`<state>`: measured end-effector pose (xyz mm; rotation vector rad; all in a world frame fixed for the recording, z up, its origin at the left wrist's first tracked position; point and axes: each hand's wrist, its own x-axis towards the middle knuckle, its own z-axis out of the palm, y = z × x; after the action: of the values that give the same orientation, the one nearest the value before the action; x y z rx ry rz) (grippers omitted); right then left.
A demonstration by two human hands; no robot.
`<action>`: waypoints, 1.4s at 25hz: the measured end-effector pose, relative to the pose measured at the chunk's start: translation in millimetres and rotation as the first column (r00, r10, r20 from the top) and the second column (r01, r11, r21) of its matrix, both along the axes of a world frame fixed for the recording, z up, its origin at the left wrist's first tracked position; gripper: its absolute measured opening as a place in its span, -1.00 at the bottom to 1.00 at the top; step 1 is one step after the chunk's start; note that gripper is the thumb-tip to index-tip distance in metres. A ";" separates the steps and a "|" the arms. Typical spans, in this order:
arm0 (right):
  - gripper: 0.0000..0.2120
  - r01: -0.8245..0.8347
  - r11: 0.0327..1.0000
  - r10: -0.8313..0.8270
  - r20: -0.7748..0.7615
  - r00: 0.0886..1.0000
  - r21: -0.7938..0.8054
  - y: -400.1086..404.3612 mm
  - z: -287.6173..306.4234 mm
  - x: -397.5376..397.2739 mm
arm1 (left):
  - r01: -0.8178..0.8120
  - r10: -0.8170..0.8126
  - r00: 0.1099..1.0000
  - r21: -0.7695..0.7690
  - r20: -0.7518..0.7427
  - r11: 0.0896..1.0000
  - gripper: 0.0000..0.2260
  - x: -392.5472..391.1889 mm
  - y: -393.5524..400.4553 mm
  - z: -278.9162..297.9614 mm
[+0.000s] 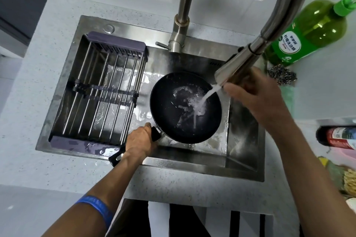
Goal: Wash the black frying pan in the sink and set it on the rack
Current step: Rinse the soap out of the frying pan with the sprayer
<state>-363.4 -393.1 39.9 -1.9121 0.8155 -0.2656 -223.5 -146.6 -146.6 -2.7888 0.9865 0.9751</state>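
Observation:
The black frying pan (181, 119) lies in the steel sink (244, 140), its inside facing up and wet with foam. My left hand (141, 140) grips the pan's black handle at the sink's front edge. My right hand (252, 96) holds the pull-out tap head (234, 68) just right of the pan. Water streams from the tap head onto the pan's right side. The rack (100, 90), purple-framed with steel bars, spans the left half of the sink and holds nothing.
A green detergent bottle (308, 31) lies on the counter at the right, with a steel scourer (282, 76) beside the sink's rim. A red-labelled bottle (339, 137) and other items sit at the far right. The tap's base (178, 31) rises behind the sink.

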 end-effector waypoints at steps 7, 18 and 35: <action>-0.39 -0.019 0.951 0.281 -0.834 0.475 0.309 94.5 -244.9 29.0 | 0.079 -0.084 0.989 0.045 0.122 0.996 -0.66 2.7 1.6 -22.7; -0.36 -0.364 0.927 0.188 -0.718 0.670 -0.097 51.5 -342.9 34.1 | 0.078 -0.085 0.995 0.114 0.054 0.990 -0.52 14.2 -13.6 -43.5; -0.29 0.011 0.951 -0.223 -0.658 0.720 -0.310 57.0 -374.1 62.6 | 0.070 -0.062 0.997 0.190 -0.048 0.979 -0.54 19.3 -20.3 -36.4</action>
<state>-300.8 -336.1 -334.2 -2.2629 1.4651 0.3075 -204.3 -166.9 -183.0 -2.5729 0.9291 1.0623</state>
